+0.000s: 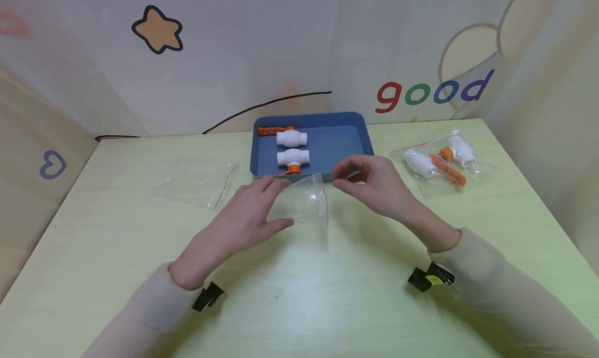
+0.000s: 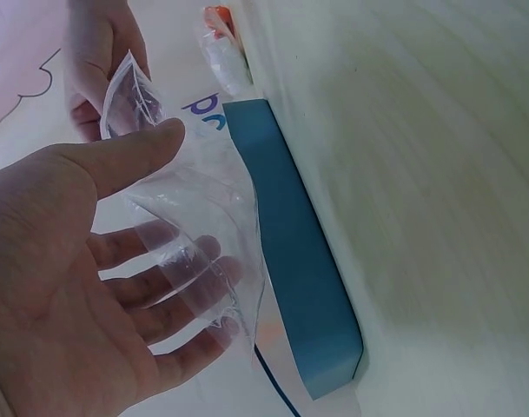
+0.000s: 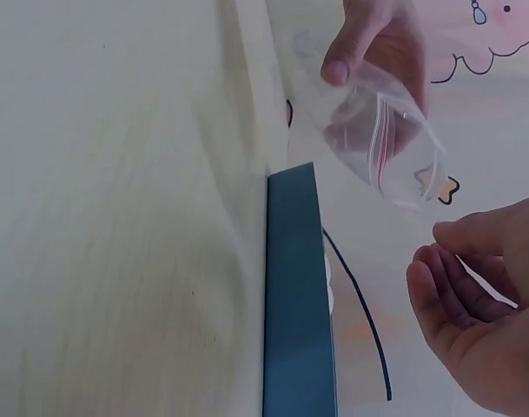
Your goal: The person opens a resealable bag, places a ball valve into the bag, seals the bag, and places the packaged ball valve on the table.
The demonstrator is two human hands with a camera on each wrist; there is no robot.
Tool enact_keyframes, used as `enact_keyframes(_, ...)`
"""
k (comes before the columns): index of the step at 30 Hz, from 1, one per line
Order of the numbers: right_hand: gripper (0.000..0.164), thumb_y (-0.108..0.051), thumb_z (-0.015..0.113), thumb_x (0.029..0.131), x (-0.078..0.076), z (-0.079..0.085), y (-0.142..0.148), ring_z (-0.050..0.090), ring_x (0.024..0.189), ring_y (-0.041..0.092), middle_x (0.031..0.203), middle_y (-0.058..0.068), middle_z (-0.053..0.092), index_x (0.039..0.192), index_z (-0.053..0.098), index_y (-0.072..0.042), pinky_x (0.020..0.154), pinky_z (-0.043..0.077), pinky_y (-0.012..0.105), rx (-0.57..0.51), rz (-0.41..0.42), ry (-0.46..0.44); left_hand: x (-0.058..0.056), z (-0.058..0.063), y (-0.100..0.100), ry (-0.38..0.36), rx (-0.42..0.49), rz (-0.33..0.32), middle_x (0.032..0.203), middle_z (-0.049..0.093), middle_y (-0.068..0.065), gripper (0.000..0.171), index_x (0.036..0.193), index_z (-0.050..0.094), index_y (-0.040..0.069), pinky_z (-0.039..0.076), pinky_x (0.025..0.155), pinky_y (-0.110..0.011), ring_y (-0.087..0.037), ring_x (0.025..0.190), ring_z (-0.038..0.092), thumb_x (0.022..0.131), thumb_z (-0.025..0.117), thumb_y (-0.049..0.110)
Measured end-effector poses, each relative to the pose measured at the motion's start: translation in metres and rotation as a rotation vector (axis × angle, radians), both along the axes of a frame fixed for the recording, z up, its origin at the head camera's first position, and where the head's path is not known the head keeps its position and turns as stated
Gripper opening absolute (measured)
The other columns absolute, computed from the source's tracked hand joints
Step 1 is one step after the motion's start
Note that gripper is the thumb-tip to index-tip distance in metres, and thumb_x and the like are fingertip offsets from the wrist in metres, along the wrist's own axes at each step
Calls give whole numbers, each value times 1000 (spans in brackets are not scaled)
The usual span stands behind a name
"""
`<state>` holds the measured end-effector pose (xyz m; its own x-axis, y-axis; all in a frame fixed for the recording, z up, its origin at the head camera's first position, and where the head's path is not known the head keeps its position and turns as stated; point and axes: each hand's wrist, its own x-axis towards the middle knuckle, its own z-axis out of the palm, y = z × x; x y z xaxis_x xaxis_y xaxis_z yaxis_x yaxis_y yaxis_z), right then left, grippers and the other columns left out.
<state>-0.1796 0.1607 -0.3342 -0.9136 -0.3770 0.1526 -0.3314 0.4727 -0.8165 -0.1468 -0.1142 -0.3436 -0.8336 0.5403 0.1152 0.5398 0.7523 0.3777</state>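
Note:
A clear zip bag (image 1: 306,199) is held off the table by my left hand (image 1: 245,212), with the thumb on one side and the spread fingers on the other. The left wrist view shows those fingers through the bag's plastic (image 2: 208,204). My right hand (image 1: 374,184) hovers just beyond the bag's red-lined mouth, its fingers loosely bent and nothing seen between them. In the right wrist view, a small gap separates its thumb (image 3: 481,233) from the bag. Behind the bag, a blue tray (image 1: 337,140) bears two white valves (image 1: 292,138) with orange handles.
Another clear zip bag (image 1: 196,181) lies flat on the table at left. At right, bagged white valves (image 1: 421,163) with orange handles lie near the table's edge. A printed curtain (image 1: 262,46) hangs behind the table.

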Motion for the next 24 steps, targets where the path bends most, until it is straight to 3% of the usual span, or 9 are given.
enact_keyframes(7, 15, -4, 73, 95, -20, 0, -4, 65, 94, 22, 103, 8, 71, 109, 73, -2, 84, 57, 36, 80, -13, 26, 1, -2, -1, 4, -2, -12, 129, 61, -12, 65, 141, 57, 4, 49, 94, -52, -26, 107, 62, 88, 84, 31)
enact_keyframes(15, 15, -3, 72, 95, -45, -5, -12, 66, 97, 25, 104, 11, 71, 109, 72, 0, 89, 56, 40, 136, 49, 41, 3, -2, -2, 6, -33, -20, 127, 62, -11, 63, 139, 58, 4, 49, 94, -52, -26, 107, 62, 89, 83, 33)
enact_keyframes(24, 19, -3, 73, 94, -67, 3, -26, 67, 97, 25, 105, 11, 73, 112, 72, 1, 89, 56, 41, 269, 84, 118, 5, -1, -1, 21, -50, -42, 126, 62, -11, 65, 140, 56, 3, 50, 93, -52, -25, 106, 62, 89, 83, 34)
